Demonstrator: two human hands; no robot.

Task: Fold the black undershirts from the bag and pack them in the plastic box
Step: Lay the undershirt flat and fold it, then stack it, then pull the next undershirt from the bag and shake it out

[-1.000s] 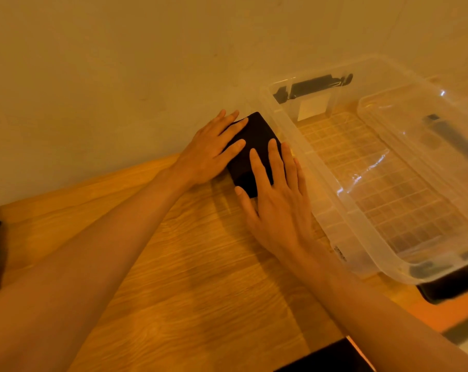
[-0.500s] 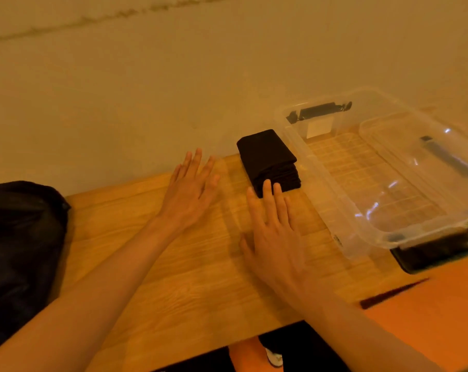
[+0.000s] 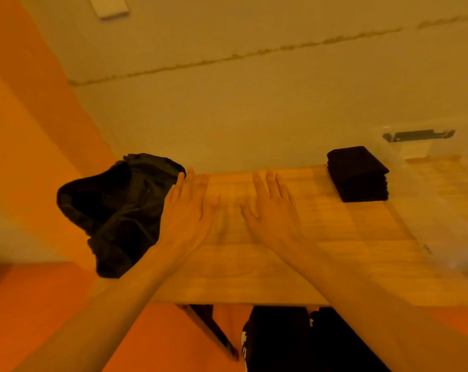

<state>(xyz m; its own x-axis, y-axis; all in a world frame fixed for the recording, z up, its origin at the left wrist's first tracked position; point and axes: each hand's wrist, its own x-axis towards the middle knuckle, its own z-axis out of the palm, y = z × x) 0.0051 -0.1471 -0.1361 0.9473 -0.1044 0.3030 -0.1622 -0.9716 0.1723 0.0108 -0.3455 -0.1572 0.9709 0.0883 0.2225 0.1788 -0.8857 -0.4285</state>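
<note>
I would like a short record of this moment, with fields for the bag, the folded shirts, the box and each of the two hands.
bag: black bag, crumpled, on the left end of the wooden table
shirts: folded stack of black undershirts, on the table at far right, beside the plastic box, not in it
box: clear, only partly in view
left hand: open, fingers straight, right next to the bag; contact unclear
right hand: open, holds nothing, over the table's middle
</note>
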